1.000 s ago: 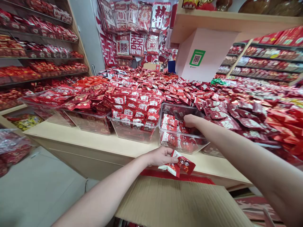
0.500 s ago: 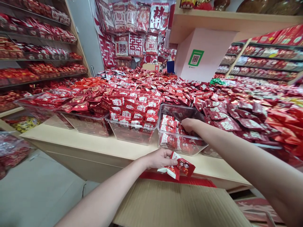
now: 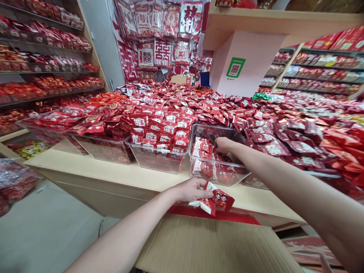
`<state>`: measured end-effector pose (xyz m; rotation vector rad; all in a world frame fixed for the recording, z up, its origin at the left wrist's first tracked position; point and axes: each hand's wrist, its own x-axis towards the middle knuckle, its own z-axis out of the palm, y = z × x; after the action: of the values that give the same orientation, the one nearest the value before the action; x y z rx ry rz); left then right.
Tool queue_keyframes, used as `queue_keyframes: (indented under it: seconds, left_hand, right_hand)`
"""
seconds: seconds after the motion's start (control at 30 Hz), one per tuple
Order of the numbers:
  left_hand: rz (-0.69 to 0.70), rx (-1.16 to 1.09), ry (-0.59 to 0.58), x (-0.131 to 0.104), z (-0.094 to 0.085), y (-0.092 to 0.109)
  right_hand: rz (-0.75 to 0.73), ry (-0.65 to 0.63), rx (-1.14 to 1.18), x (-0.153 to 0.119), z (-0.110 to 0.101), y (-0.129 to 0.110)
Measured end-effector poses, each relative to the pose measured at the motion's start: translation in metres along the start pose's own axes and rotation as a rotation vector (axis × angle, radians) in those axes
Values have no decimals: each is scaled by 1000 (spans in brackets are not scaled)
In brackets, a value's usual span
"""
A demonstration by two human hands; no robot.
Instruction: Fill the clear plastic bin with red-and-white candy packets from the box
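Note:
My left hand (image 3: 195, 190) is closed round a few red-and-white candy packets (image 3: 223, 199) printed with two cartoon figures, held above a cardboard box (image 3: 210, 242). My right hand (image 3: 224, 145) reaches down inside a clear plastic bin (image 3: 241, 170). Rows of the same kind of packets (image 3: 202, 154) stand in that bin, along its left side and front. The fingers of my right hand bend down among the packets, and their tips are hidden, so what they grip cannot be made out.
Left of the bin stands another clear bin (image 3: 159, 163) full of red packets. Maroon packets (image 3: 270, 144) are heaped to the right. A wooden counter edge (image 3: 113, 174) runs in front. Overhead juts a wooden shelf (image 3: 278, 22) beside a white pillar (image 3: 253, 68).
My right hand has shifted slightly left and up inside the bin. The left hand keeps its packets in nearly the same place.

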<state>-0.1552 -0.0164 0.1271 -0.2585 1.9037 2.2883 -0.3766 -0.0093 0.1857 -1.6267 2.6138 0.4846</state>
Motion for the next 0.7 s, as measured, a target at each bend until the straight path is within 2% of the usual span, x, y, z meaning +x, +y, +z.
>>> queue_keyframes:
  seconds: [0.2,0.37,0.5,0.7]
  left_hand:
    - [10,35,-14,3,-3,-8]
    - [-17,20,-5,2,-1,-5]
    - [-1,25,-5,1,1,-3]
    - [-8,6,4,0,1,-2]
  right_hand:
    - [11,55,28,-6,-7,-1]
    - [-74,108,16,1,2,2]
    - [-40,123,3,7,8,2]
    - [-25,154,22,1,-1,1]
